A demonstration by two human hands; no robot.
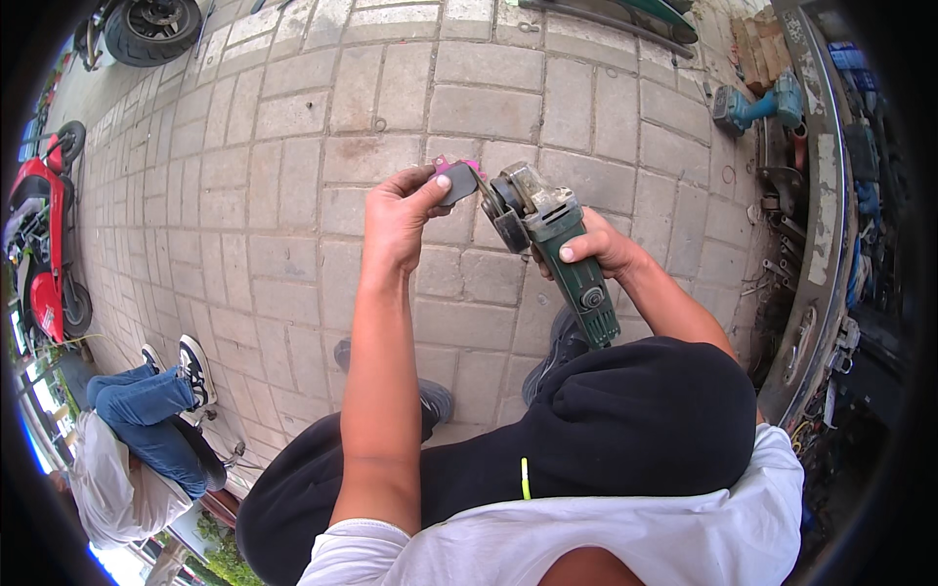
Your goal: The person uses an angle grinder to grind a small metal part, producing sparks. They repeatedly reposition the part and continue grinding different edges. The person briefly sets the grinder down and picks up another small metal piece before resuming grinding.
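My left hand (410, 200) pinches a small dark grey pad (458, 187) with a pink plate (439, 162) behind it, thumb on the dark face. My right hand (596, 244) is closed round the green body of an angle grinder (572, 259), thumb on top. The grinder's metal head and disc guard point up and left, close beside the pad; whether disc and pad touch I cannot tell. The grinder's tail hangs over my right leg.
Paving bricks (322, 254) surround me. At right lie a teal cordless tool (757, 107), wrenches and a cluttered metal-edged bench (821, 195). A red scooter (54, 244) and a motorcycle wheel (142, 29) stand left. A seated person (147, 439) is at lower left.
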